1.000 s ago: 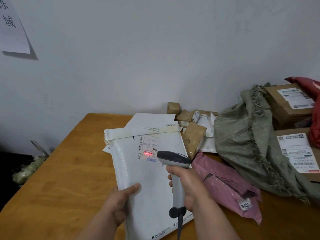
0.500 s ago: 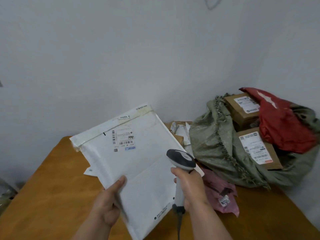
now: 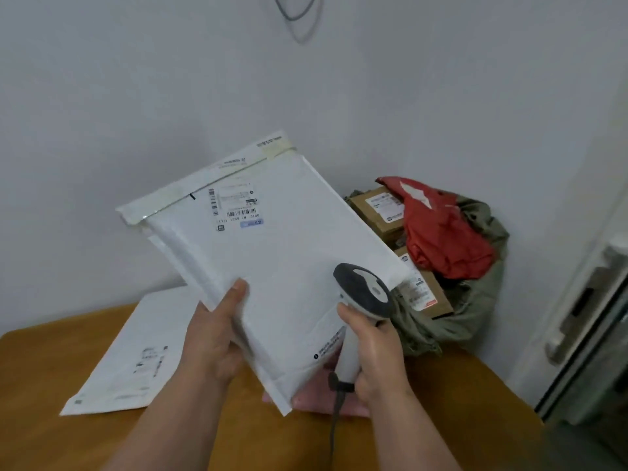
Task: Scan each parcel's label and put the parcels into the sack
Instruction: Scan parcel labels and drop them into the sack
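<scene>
The left hand [image 3: 212, 338] pinches the white mailer's [image 3: 282, 266] lower edge, lifted above the tabletop [image 3: 51, 368] near the sack [image 3: 475, 300]. The right hand [image 3: 373, 348] grips the scanner [image 3: 363, 294]. The mailer looks light, padded and floppy; an edge grip should suffice.

Soft even light, slight blur, wide-angle edges.

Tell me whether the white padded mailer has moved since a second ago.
Yes. The white padded mailer, then flat on the wooden table, is now lifted off it and swung right toward the green sack.
</scene>
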